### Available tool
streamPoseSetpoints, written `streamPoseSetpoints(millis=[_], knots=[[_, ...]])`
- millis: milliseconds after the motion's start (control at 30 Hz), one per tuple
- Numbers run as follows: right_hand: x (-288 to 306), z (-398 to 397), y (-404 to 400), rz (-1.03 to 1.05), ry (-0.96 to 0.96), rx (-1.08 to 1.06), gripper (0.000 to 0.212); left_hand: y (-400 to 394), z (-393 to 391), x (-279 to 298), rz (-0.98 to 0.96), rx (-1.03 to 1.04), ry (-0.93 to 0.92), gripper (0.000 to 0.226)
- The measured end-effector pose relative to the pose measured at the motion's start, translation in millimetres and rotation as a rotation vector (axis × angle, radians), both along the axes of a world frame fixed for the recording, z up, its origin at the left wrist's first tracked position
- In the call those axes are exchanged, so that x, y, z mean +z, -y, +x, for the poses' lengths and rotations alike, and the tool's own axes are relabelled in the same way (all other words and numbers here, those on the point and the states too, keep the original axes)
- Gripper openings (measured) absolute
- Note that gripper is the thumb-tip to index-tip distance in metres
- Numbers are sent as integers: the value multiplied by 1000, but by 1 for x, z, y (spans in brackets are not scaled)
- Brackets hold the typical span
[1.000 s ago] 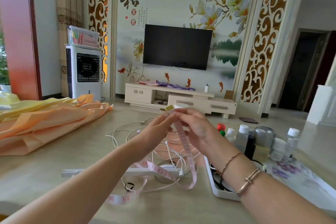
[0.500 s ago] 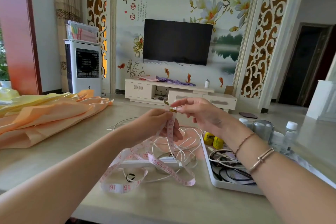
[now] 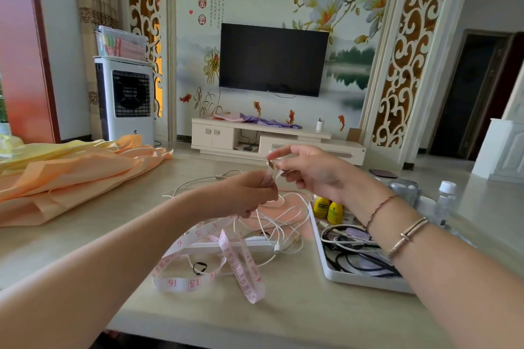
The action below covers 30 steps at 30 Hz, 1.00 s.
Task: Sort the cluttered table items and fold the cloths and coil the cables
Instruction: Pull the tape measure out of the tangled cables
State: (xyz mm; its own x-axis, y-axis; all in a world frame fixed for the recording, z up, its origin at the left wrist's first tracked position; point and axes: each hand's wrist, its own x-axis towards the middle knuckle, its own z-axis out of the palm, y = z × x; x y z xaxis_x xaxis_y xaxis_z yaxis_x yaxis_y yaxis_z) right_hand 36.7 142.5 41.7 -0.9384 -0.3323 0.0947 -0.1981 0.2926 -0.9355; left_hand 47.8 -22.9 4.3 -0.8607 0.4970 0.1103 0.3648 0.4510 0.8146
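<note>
A pink measuring tape (image 3: 226, 261) trails in loose loops over the table's middle. Its metal-tipped end is pinched by my right hand (image 3: 309, 170), raised above the table. Just below and to the left, my left hand (image 3: 249, 193) grips the same tape a short way down. Under the tape lies a tangle of white cables (image 3: 283, 221) and a small black hair band (image 3: 200, 267). Orange and yellow cloths (image 3: 71, 176) sit crumpled at the left.
A white tray (image 3: 351, 278) at the right holds black and white cords, partly hidden by my right forearm. Two yellow bottles (image 3: 327, 208) and several clear bottles (image 3: 445, 198) stand behind it. A white strip (image 3: 215, 249) lies under the tape.
My hands have drawn slightly apart along the tape, the right one keeping the end. More tape now lies slack on the table. The camera has tilted down.
</note>
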Motion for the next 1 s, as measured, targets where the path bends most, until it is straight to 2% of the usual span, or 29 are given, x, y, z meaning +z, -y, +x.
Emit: streamPoseSetpoints(millis=[100, 167, 300, 433, 533, 700, 800, 867, 900, 933, 1000], knots=[[1, 2, -3, 28, 78, 138, 18, -1, -3, 0, -25, 33, -16, 26], [-2, 2, -2, 43, 77, 145, 13, 0, -6, 1, -59, 49, -31, 29], [-8, -5, 0, -14, -13, 16, 10, 5, -9, 6, -95, 89, -90, 28], [-9, -13, -2, -101, -98, -209, 15, 24, -12, 13, -203, 170, -146, 25], [-15, -21, -10, 89, -212, -366, 16, 50, -18, 16, -326, 295, -219, 21], [-43, -42, -19, 503, -213, -482, 15, 99, -30, 25, -386, 497, -274, 26], [-54, -46, -13, 778, -172, -430, 9, 113, -32, 30, -317, 559, -279, 33], [-56, -44, 2, 971, -206, -362, 16, 104, -29, 35, -357, 514, -303, 33], [-55, -41, 12, 1004, -244, -327, 23, 96, -26, 37, -386, 477, -322, 33], [-52, -37, 23, 962, -271, -270, 33, 87, -23, 39, -412, 445, -348, 32], [-37, -26, 45, 659, -194, -95, 58, 72, -21, 43, -461, 394, -401, 31]])
